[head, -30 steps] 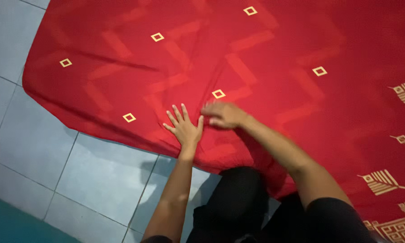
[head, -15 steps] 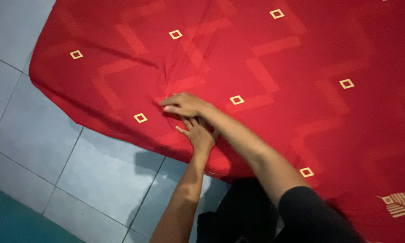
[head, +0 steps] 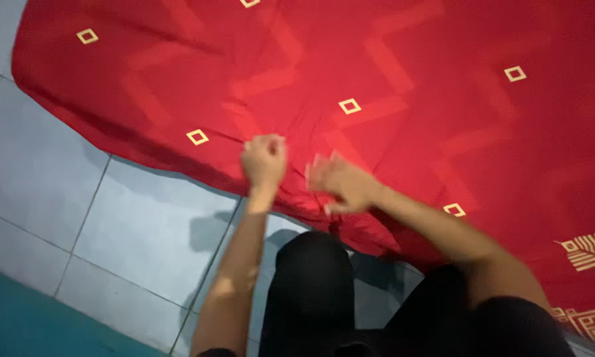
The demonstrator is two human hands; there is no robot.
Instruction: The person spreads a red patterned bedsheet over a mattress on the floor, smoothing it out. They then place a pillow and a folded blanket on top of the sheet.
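Cloth [head: 390, 86] under both hands | left hand [head: 264, 160] fingers curled, gripping cloth | right hand [head: 340, 182] fingers blurred, unclear

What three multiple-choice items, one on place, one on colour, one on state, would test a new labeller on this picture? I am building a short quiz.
1. Where does the red cloth lie?
A. On a grey tiled floor
B. On a wooden table
C. Over a chair

2. What colour are the small squares on the cloth?
A. Blue
B. Pale yellow
C. Black

3. How is the left hand shaped?
A. Flat, fingers spread
B. Closed into a fist
C. Out of view

Answers: 1 A, tiles with grout lines show beside the cloth edge. 2 B, each square is a pale yellow outline on red. 3 B, its fingers are curled in at the cloth's near edge, beside the blurred right hand.
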